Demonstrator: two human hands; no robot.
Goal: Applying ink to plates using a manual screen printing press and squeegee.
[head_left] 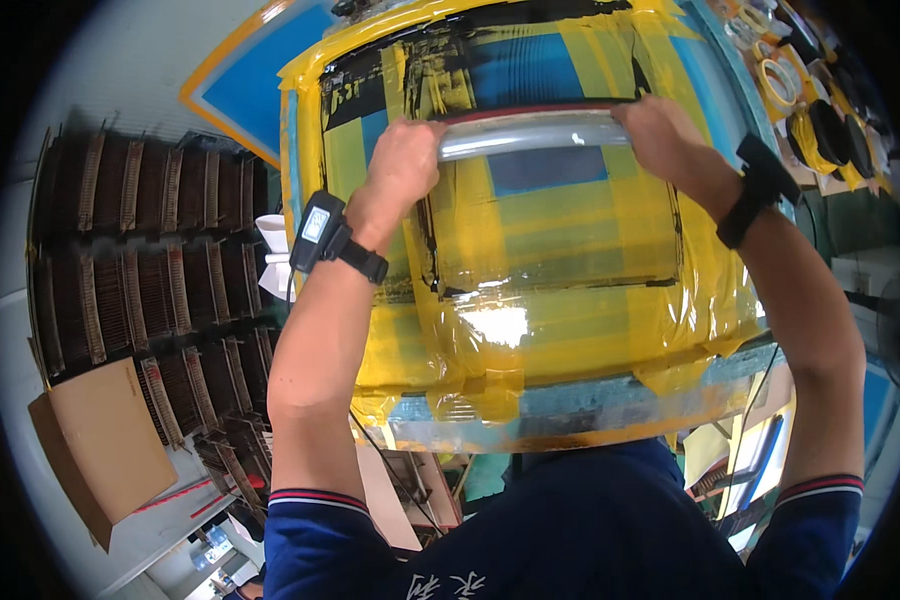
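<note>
A screen-printing squeegee (535, 140), with a clear, shiny handle and a reddish strip along its far edge, lies across the far half of a printing screen. My left hand (405, 165) is closed round its left end, and my right hand (665, 145) grips the right end. Below it stretches the screen frame (610, 405), its mesh bordered by wide yellow tape. Black ink (360, 85) is smeared thickly along the far side, and thin black lines run down toward the near part. The squeegee's lower edge is hard to make out.
Dark drying racks (155, 205) stand at the left, with an open cardboard box (115, 435) near them. Another blue screen with an orange edge (255, 80) leans at the far left. Rolls of tape (780, 80) crowd the far right. A thin cable (395, 470) hangs below the frame.
</note>
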